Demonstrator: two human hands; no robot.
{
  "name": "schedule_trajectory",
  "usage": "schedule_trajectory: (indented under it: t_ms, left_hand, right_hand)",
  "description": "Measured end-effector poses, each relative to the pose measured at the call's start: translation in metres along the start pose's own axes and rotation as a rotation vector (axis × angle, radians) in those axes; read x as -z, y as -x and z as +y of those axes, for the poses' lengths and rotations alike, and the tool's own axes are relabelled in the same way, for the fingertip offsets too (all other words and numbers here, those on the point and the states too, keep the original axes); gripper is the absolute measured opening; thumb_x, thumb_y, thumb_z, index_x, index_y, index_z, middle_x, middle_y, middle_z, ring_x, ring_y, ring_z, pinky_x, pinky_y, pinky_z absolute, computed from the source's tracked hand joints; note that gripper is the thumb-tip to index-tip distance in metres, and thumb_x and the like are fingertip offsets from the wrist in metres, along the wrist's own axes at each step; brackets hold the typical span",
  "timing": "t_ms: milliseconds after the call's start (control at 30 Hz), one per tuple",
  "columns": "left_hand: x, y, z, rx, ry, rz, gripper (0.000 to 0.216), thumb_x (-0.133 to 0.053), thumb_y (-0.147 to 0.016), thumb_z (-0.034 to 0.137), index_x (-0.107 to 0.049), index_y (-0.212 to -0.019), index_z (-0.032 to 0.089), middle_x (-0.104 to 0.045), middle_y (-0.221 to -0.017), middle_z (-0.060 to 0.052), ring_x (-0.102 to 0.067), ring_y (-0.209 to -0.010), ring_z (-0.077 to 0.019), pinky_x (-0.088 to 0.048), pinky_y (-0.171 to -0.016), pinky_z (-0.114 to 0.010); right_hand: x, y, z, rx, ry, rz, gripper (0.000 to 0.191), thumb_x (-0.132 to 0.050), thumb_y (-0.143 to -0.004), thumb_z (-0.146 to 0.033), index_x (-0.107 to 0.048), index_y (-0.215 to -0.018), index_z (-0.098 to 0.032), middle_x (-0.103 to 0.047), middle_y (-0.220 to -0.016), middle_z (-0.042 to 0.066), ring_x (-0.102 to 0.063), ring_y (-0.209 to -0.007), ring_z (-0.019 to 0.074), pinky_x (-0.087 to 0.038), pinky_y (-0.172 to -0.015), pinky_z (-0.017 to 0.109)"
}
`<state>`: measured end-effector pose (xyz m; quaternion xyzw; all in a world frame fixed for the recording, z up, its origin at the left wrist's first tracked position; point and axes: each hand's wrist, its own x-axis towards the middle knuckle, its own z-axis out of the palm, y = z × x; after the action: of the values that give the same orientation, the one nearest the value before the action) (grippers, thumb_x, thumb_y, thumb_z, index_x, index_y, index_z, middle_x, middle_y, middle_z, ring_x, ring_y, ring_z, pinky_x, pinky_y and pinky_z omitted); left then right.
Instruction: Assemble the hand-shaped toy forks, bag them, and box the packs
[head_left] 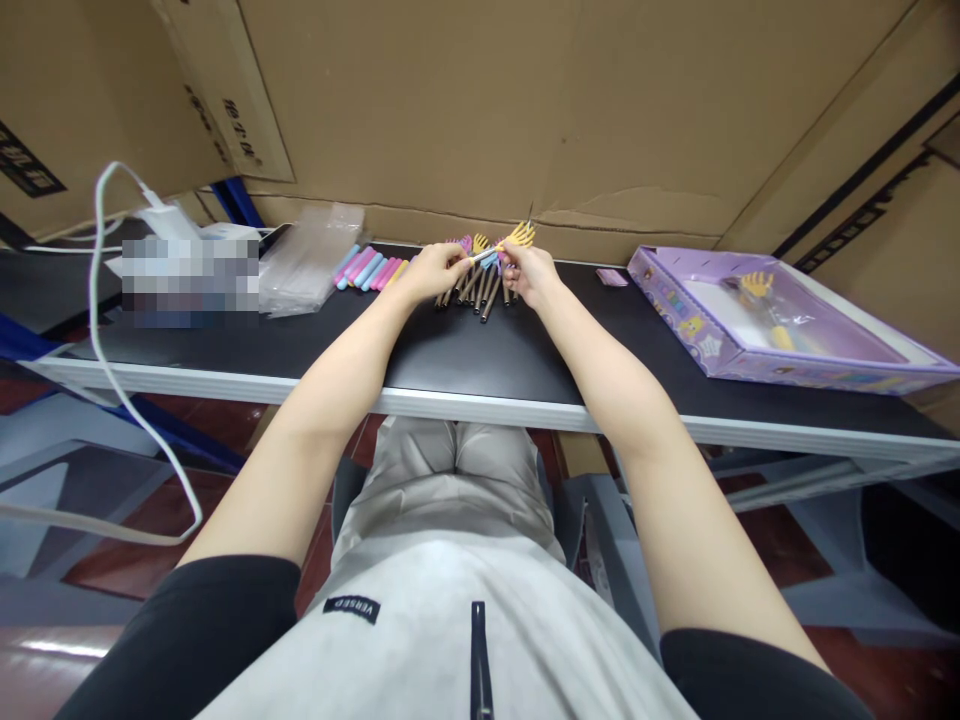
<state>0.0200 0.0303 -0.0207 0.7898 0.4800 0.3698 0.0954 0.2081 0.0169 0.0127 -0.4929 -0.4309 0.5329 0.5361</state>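
Observation:
Both hands are at the back of the black table, joined by a small back scratcher with a yellow claw head [519,236] and a short metal rod [484,255]. My left hand [437,270] is closed, pinching the rod's left end, where a bit of yellow shows. The fingers of my right hand [531,272] are closed around the base of the yellow claw. Beneath and between the hands lies a bunch of dark brownish rods [478,292] with claw heads in yellow, purple and blue, partly hidden by my fingers. Left of them is a row of pink, blue and yellow handles [373,271].
Clear plastic bags [311,258] lie left of the handles. A white cable [112,350] loops over the table's left edge. At right, a purple box [724,350] holds a bagged yellow back scratcher [782,336]. A small pink packet [611,277] lies near it. Cardboard [525,110] stands behind.

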Motion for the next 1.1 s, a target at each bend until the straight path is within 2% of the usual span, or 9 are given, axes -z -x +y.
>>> schedule_trajectory:
  t_ms: [167,433,700,800,967,1100]
  left_hand:
    - [-0.002,-0.001,-0.001,0.007,0.015,-0.01,0.016,-0.061,-0.097,0.033,-0.067,-0.09,0.021,-0.066,-0.081,-0.005,-0.061,-0.083,-0.023,-0.05,-0.086,-0.035]
    - [-0.004,-0.002,-0.001,0.015,0.064,-0.012,0.011,-0.064,-0.095,0.029,-0.063,-0.087,0.022,-0.064,-0.081,-0.004,-0.061,-0.084,-0.0224,-0.052,-0.088,-0.035]
    - [0.002,-0.002,0.003,0.024,0.068,0.007,0.012,-0.063,-0.095,0.029,-0.063,-0.085,0.021,-0.064,-0.077,-0.004,-0.059,-0.081,-0.0219,-0.053,-0.087,-0.036]
    - [0.002,-0.005,0.0,0.038,0.081,0.013,0.013,-0.063,-0.096,0.03,-0.065,-0.086,0.022,-0.066,-0.08,-0.005,-0.06,-0.083,-0.0226,-0.053,-0.087,-0.036]
    - [0.009,-0.007,-0.011,0.074,0.086,0.004,0.014,-0.065,-0.097,0.029,-0.067,-0.086,0.021,-0.066,-0.078,-0.005,-0.059,-0.082,-0.0231,-0.051,-0.087,-0.037]
    - [0.016,-0.006,-0.018,0.1,0.074,0.002,0.013,-0.067,-0.095,0.027,-0.067,-0.084,0.021,-0.065,-0.076,-0.004,-0.057,-0.08,-0.0221,-0.049,-0.084,-0.035]
  right_hand:
    - [0.001,0.0,0.001,-0.011,-0.015,-0.017,0.029,-0.071,-0.106,-0.019,-0.055,-0.081,-0.019,-0.049,-0.055,-0.01,-0.036,-0.041,0.0025,-0.033,-0.046,0.016]
    - [0.001,-0.003,0.002,0.032,-0.026,-0.061,0.033,-0.08,-0.102,-0.031,-0.054,-0.085,-0.021,-0.048,-0.058,-0.012,-0.037,-0.044,0.0023,-0.034,-0.047,0.015]
    - [0.001,-0.008,-0.001,0.105,-0.02,-0.028,0.032,-0.078,-0.103,-0.027,-0.054,-0.083,-0.021,-0.045,-0.058,-0.011,-0.037,-0.046,0.0027,-0.031,-0.047,0.014]
    - [0.002,-0.01,-0.002,0.142,-0.003,-0.016,0.036,-0.083,-0.099,-0.029,-0.053,-0.082,-0.021,-0.045,-0.06,-0.01,-0.038,-0.048,0.0037,-0.031,-0.048,0.016]
    - [0.019,-0.025,-0.009,0.188,-0.041,0.011,0.042,-0.084,-0.099,-0.034,-0.049,-0.08,-0.021,-0.042,-0.062,-0.01,-0.036,-0.05,0.0033,-0.029,-0.048,0.017]
    - [0.046,-0.043,-0.018,0.204,-0.058,0.119,0.05,-0.086,-0.096,-0.041,-0.044,-0.077,-0.022,-0.039,-0.062,-0.011,-0.035,-0.049,0.0028,-0.028,-0.048,0.017]
